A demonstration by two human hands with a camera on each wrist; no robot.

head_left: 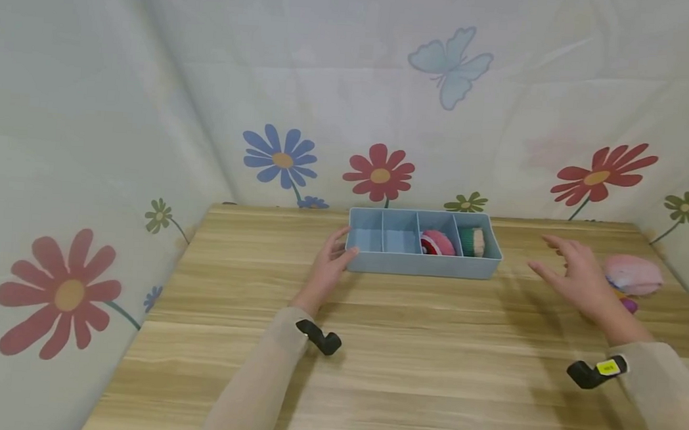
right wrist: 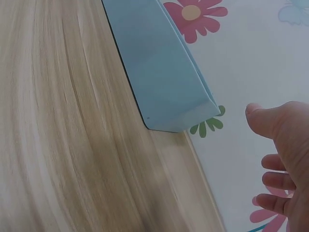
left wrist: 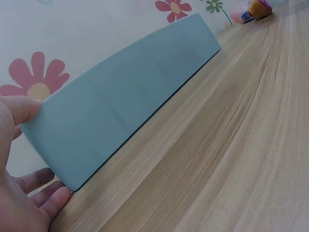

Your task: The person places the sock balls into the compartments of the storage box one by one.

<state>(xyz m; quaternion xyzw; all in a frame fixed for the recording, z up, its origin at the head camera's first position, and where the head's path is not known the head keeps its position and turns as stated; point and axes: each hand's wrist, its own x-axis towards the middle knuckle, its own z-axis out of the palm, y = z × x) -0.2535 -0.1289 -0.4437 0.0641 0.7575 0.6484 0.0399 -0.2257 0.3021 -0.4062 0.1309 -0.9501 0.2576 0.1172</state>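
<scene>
A long blue-grey divided storage box stands near the back edge of the table. At its left end my left hand holds it, thumb on the front corner at the rim and fingers against the end wall, as the left wrist view also shows. One compartment contains a pink and red soft item; the rightmost has a green and beige ribbed item. Beyond the box's right end, my right hand hovers, holding nothing, its thumb and fingers spread apart.
Right of the right hand lie a pink soft item and a purple-topped, cupcake-like item, partly hidden by that hand in the head view. A flower-printed cloth wall rises behind and beside the wooden table.
</scene>
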